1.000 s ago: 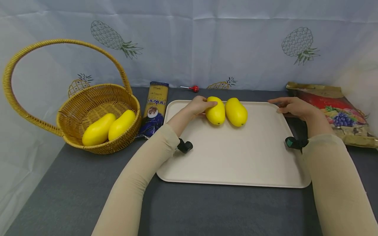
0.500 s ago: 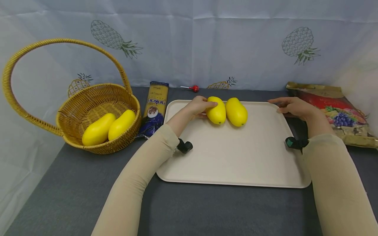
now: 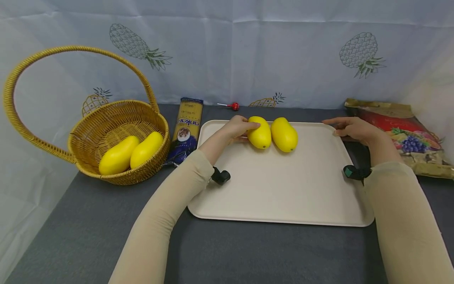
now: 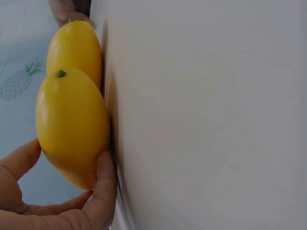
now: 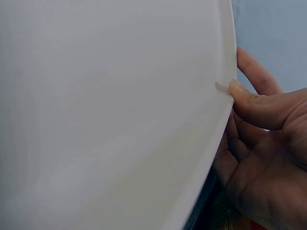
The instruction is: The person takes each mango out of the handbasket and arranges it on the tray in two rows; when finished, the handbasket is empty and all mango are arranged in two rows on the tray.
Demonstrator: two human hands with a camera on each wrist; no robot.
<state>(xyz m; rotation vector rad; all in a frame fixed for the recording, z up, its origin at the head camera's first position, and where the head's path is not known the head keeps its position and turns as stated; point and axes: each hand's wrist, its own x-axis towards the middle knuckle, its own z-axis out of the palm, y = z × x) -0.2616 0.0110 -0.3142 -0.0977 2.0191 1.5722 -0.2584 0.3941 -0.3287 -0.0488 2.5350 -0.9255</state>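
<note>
My left hand (image 3: 238,128) holds a yellow mango (image 4: 72,124) at the far side of a beige tray (image 3: 283,189), its thumb and fingertips spread around the fruit's near end in the left wrist view. Right beside that fruit lies a second yellow mango (image 3: 284,135), also on the tray. At the tray's far right corner, my right hand (image 5: 268,134) grips the rim. The thumb presses on the rim from the tray side, while the other fingers stay behind and under it.
To the left stands a wicker basket (image 3: 81,146) with a tall handle, two yellow mangoes (image 3: 118,156) inside. A blue-and-gold packet (image 3: 186,132) lies between basket and tray. Behind the tray is a red lollipop (image 3: 234,106). A red-and-gold bag (image 3: 400,130) lies at right.
</note>
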